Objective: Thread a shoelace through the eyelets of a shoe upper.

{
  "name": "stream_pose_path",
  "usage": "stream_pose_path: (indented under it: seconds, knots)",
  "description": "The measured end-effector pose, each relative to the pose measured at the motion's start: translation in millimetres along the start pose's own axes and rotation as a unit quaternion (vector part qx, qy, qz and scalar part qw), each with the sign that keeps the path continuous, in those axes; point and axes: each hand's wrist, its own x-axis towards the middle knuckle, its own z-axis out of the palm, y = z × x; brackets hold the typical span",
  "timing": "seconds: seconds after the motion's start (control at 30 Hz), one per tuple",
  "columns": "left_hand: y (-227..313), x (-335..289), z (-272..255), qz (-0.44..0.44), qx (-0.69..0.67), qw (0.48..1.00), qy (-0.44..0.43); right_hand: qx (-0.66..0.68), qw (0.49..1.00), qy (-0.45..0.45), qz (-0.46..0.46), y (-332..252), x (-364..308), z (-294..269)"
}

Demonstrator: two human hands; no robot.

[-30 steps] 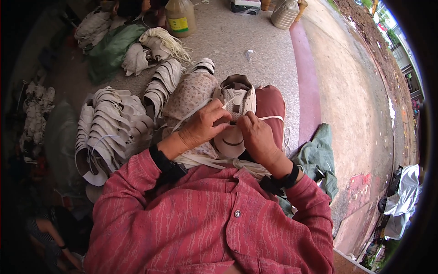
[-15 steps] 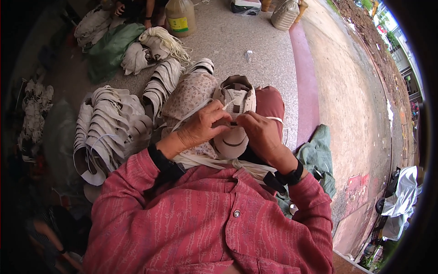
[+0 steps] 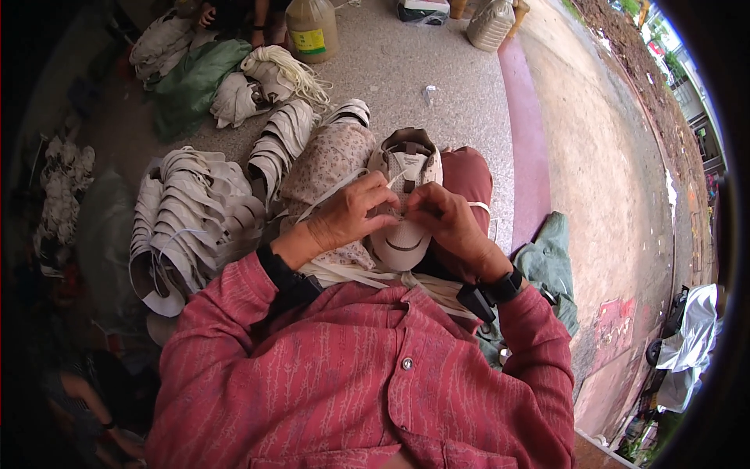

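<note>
- Two bare hands worked over one pale shoe [image 3: 402,234], which lay lengthwise mid-lap, its brown collar toward the knees, its toe by the near edge against the shirt [image 3: 289,391].
- The left hand [image 3: 348,213] had its thumb and forefinger curled close together over the lacing; from where I stood, I couldn't tell whether they grasped anything.
- The right hand [image 3: 455,223] bent its fingertips down beside them, bunched as if pinching; what lay between them was hidden.
- White lace [image 3: 336,187] ran slackly off the shoe's left side, over the floral cloth [image 3: 324,164].
- To my eye the shoe would be light, soft-sided and easily dented, best steadied by its side walls; the lace seemed limp and smooth, best taken near its tip.
- A stack of pale uppers [image 3: 187,207] sat left of the lap, and a jug [image 3: 310,35] stood toward the far edge of the floor [image 3: 461,102].
</note>
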Motion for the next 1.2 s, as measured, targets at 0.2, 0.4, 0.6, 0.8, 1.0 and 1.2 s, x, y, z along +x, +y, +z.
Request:
stream_pose_path:
  seconds: [0.2, 0.4, 0.6, 0.8, 1.0, 1.2]
  knots:
    - [-1.6, 1.8, 1.5, -0.014, -0.057, 0.998, 0.001, 0.133, 0.987, 0.061, 0.062, 8.5, -13.4, 12.8]
    - [1.6, 3.8, 8.1, -0.026, -0.058, 0.998, 0.026, -0.01, 0.998, 0.061, -0.006, 9.0, -14.1, 12.0]
    - [-0.8, 3.0, 5.5, -0.033, -0.08, 0.996, 0.031, -0.195, 0.977, 0.037, -0.085, -19.0, -11.8, 0.7]
    - [-0.3, 6.0, 4.6, -0.072, -0.087, 0.994, -0.005, -0.224, 0.968, 0.025, -0.108, -10.2, -12.1, 2.0]
    - [0.1, 5.2, 7.3, -0.044, -0.077, 0.996, 0.007, -0.256, 0.964, -0.028, -0.071, -19.7, -4.0, -6.1]
    - [9.7, -3.4, 8.0, -0.017, -0.038, 0.997, 0.07, -0.216, 0.973, -0.023, -0.082, -26.3, -4.2, -7.2]
